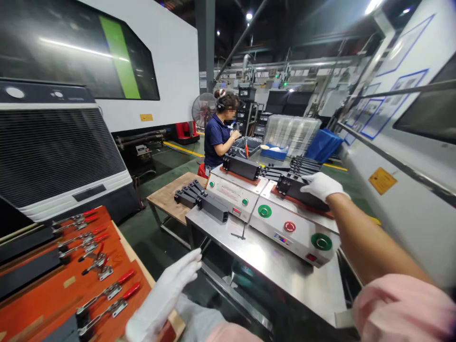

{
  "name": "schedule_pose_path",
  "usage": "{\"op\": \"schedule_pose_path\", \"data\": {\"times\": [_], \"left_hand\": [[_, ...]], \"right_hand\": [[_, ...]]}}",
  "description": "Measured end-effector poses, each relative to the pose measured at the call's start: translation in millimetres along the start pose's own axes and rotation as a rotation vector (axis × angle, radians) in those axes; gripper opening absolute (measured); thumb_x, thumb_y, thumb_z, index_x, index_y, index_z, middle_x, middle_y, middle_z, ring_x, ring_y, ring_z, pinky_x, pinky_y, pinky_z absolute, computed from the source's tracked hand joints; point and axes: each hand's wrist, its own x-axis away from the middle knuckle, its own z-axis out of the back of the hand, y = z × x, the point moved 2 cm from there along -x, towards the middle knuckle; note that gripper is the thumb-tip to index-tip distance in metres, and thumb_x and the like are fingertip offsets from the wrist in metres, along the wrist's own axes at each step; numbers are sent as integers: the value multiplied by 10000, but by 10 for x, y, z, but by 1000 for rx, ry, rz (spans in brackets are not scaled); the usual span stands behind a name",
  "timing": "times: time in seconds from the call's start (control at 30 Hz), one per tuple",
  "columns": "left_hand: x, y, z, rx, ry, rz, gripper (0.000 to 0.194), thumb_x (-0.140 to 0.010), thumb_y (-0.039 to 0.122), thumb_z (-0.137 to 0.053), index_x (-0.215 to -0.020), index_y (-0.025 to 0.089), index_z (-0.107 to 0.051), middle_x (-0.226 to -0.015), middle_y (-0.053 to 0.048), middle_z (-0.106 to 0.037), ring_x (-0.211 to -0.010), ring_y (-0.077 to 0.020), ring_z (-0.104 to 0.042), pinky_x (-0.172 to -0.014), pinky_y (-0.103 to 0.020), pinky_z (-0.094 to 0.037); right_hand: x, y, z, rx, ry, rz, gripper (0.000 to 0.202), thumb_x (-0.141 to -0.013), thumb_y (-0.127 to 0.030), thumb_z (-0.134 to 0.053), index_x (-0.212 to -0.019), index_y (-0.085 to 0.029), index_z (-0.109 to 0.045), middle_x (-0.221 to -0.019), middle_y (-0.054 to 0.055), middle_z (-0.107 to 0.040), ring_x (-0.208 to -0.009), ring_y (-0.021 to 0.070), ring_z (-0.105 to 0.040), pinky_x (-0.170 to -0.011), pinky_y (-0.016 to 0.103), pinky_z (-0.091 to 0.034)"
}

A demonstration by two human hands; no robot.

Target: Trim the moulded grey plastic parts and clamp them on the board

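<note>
Your right grip (322,186) grasps a block (294,188), box (301,232) beneath it; your left grip (166,292) is released, clamps (119,308) beside it.

Glossy, smooth metal tabletop (263,259) – matt black plastic-looking parts (213,207) – rough-looking bare wood table (171,194).

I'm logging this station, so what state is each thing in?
Left hand: gloved, open, nothing held.
Right hand: gloved, on the right box's black part; grip unclear.
Right box's black part: lying on its red-brown base.
Left box's black part: lying likewise.
Ceiling light: lit.
Red button: pressed or not, unclear.
Fan: running or not, unclear.
</note>
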Motion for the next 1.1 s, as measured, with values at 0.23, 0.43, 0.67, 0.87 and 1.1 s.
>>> {"op": "schedule_pose_path", "data": {"times": [0.23, 0.43, 0.67, 0.87, 1.1], "left_hand": [[-938, -170, -902, -487, -154, -188, 634, -862, 441, -493, -1375, 70, -532, -1460, -181, -512, -1358, -275, -479, -1168, -423, -334], [-1630, -234, -1811, -855, -221, -539, 691, -839, 366, -527, -1422, 4, -451, -1436, -263, -499, -1360, -342, -447, -1147, -487, -337], [-2074, -142, -2214, -1083, -162, -703, 701, -873, 366, -535, -1466, 25, -379, -1461, -236, -471, -1302, -359, -467, -1099, -507, -376], [-2076, -63, -2280, -1180, -111, -787, 617, -876, 321, -522, -1410, 20, -448, -1257, -209, -602, -1150, -360, -522, -984, -523, -430], [-1938, -88, -2178, -1156, -190, -737, 653, -843, 342, -559, -1419, 57, -441, -1236, -197, -616, -1121, -356, -543, -958, -531, -443]], "right_hand": [[1607, 567, -165, -1, 121, -248, 408, -866, -387, -446, -1001, -148, -747, -1008, 149, -715, -926, 286, -638, -820, 375, -472], [2114, 1141, -344, -70, 7, -455, 570, -793, -524, -428, -989, -106, -761, -1048, 180, -717, -995, 333, -635, -851, 409, -484], [2050, 1111, -355, -103, -11, -623, 518, -721, -550, -471, -872, -133, -738, -932, 157, -705, -874, 317, -643, -742, 389, -477], [2002, 1089, -350, -114, -8, -830, 395, -683, -553, -556, -785, -194, -688, -924, 113, -700, -839, 305, -645, -713, 380, -459], [2057, 944, -385, -94, 37, -705, 343, -738, -484, -542, -813, -175, -669, -858, 126, -691, -815, 304, -645, -733, 402, -487]]}}
